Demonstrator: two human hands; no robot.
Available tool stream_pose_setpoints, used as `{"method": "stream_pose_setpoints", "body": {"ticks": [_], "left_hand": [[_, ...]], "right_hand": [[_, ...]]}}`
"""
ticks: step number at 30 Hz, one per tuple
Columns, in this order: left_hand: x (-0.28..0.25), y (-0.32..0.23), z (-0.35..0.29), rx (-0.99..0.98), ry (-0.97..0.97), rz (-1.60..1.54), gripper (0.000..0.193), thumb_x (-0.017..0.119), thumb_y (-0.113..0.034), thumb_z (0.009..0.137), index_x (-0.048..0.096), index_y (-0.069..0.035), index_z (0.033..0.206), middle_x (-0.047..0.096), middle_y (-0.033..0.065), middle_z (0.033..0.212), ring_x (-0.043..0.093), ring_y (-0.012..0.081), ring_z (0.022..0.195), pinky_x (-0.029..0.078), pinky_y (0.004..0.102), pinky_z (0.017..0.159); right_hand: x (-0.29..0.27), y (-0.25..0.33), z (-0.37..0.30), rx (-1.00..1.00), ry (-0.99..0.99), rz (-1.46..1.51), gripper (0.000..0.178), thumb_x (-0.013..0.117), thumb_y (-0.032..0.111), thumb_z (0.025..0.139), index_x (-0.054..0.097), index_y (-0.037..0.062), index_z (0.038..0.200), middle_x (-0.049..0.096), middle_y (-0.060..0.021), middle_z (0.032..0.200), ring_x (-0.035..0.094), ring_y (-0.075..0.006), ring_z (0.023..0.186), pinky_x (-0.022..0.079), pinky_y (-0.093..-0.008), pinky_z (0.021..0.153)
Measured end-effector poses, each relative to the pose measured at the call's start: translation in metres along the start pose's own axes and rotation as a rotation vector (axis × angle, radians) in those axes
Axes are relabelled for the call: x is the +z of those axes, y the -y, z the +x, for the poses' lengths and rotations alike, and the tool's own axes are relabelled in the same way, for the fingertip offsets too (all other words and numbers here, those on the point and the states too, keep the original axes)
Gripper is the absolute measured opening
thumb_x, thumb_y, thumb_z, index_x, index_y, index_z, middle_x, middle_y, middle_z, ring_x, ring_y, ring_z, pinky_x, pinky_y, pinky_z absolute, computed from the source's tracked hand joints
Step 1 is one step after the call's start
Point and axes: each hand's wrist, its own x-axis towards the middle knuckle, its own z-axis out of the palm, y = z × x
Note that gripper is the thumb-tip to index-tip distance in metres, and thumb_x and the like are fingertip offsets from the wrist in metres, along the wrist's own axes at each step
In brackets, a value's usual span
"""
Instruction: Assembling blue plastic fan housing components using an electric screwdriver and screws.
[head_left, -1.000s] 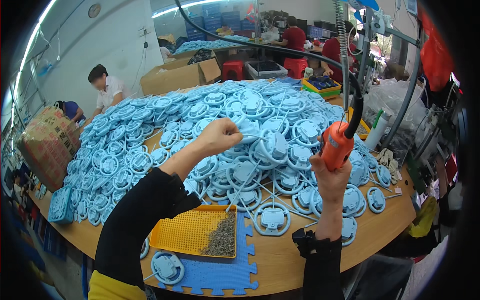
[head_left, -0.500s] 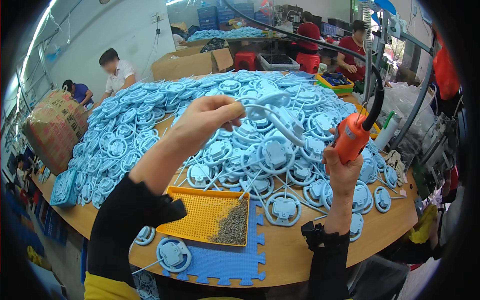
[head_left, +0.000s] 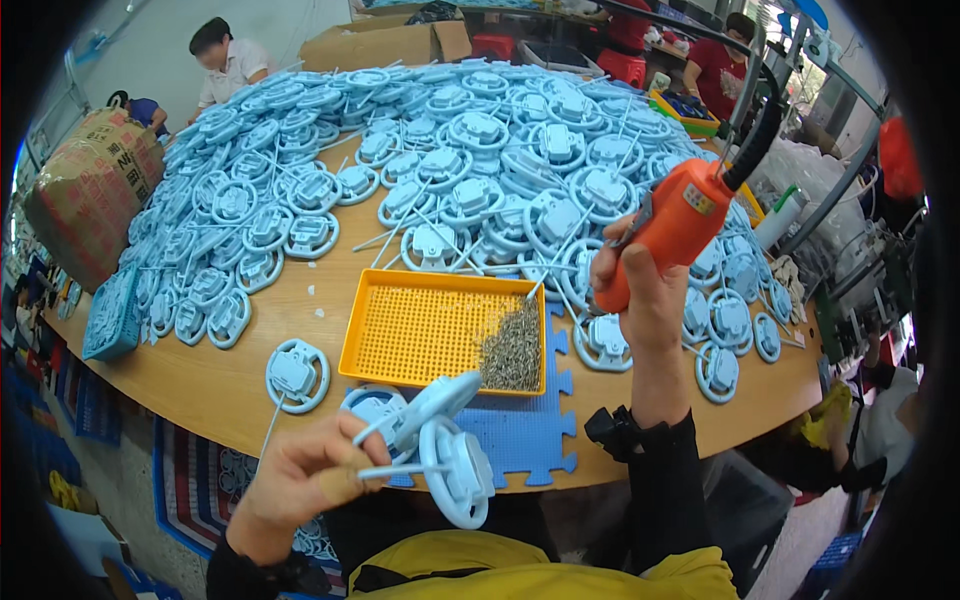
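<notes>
My left hand (head_left: pixel 315 470), near the front table edge, is closed on the thin stems of two light blue plastic steering-wheel-shaped parts (head_left: pixel 462 470). They hang tilted over the blue foam mat (head_left: pixel 520 435). Raised at the right, my right hand (head_left: pixel 655 300) wraps round an orange electric screwdriver (head_left: pixel 675 225) with a black cable at its top; its tip cannot be made out. Between the hands lies a yellow perforated tray (head_left: pixel 400 325), with small metal screws (head_left: pixel 515 350) heaped in its right end. Another blue wheel part (head_left: pixel 296 373) lies left of the tray.
A large pile of the same blue parts (head_left: pixel 480 130) covers the far half of the wooden table (head_left: pixel 330 260). At the left are a blue basket (head_left: pixel 113 318) and a taped bulky sack (head_left: pixel 95 190). Co-workers sit beyond the table. A metal stand (head_left: pixel 840 190) rises at right.
My left hand has come down from above the pile to the near table edge, carrying the blue parts. The right hand still grips the screwdriver. The view has tilted lower.
</notes>
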Motion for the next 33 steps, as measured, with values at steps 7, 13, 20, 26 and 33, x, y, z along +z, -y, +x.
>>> {"method": "stream_pose_setpoints", "body": {"ticks": [7,13,20,26,33], "left_hand": [[-0.018,0.045,-0.051,0.118,-0.069,-0.106,0.007,0.069,-0.003,0.08,0.069,0.002,0.084,0.061,0.0142,0.095,0.058,0.0211,0.09,0.047,0.0328,0.08],[-0.062,0.032,-0.066,0.318,-0.275,-0.022,0.021,0.069,-0.018,0.083,0.065,0.001,0.076,0.06,0.0151,0.088,0.059,0.0211,0.077,0.048,0.0333,0.072],[-0.141,0.033,-0.048,0.505,-0.424,0.17,0.021,0.061,-0.021,0.09,0.06,-0.001,0.084,0.054,0.0112,0.096,0.055,0.0185,0.084,0.045,0.0323,0.077],[-0.206,0.066,-0.044,0.442,-0.486,0.219,0.015,0.054,-0.017,0.095,0.062,-0.005,0.094,0.054,0.0076,0.113,0.053,0.0168,0.09,0.042,0.0324,0.078],[-0.223,0.08,-0.06,0.27,-0.573,0.473,0.012,0.06,-0.013,0.09,0.064,-0.002,0.092,0.054,0.0057,0.108,0.053,0.0122,0.086,0.043,0.0278,0.076]], "right_hand": [[0.035,-0.015,-0.019,-0.034,-0.028,0.138,0.022,0.062,0.015,0.088,0.05,0.0006,0.099,0.055,-0.0052,0.068,0.053,-0.0113,0.057,0.045,-0.0252,0.054],[0.067,-0.039,-0.022,-0.026,-0.026,0.117,0.022,0.062,0.015,0.089,0.048,0.0017,0.101,0.054,-0.005,0.067,0.054,-0.0118,0.058,0.044,-0.0258,0.056],[0.084,-0.079,-0.01,-0.049,-0.032,0.146,0.036,0.07,0.028,0.084,0.05,0.0035,0.102,0.056,-0.0043,0.07,0.055,-0.013,0.06,0.044,-0.0261,0.056],[0.091,-0.096,-0.002,-0.107,-0.077,0.125,0.042,0.074,0.034,0.081,0.05,0.0062,0.102,0.055,-0.0041,0.074,0.054,-0.0145,0.062,0.046,-0.0281,0.056],[0.079,-0.101,-0.002,-0.092,-0.115,0.101,0.045,0.076,0.036,0.079,0.049,0.0078,0.101,0.053,-0.0031,0.076,0.054,-0.0145,0.064,0.046,-0.0286,0.057]]}}
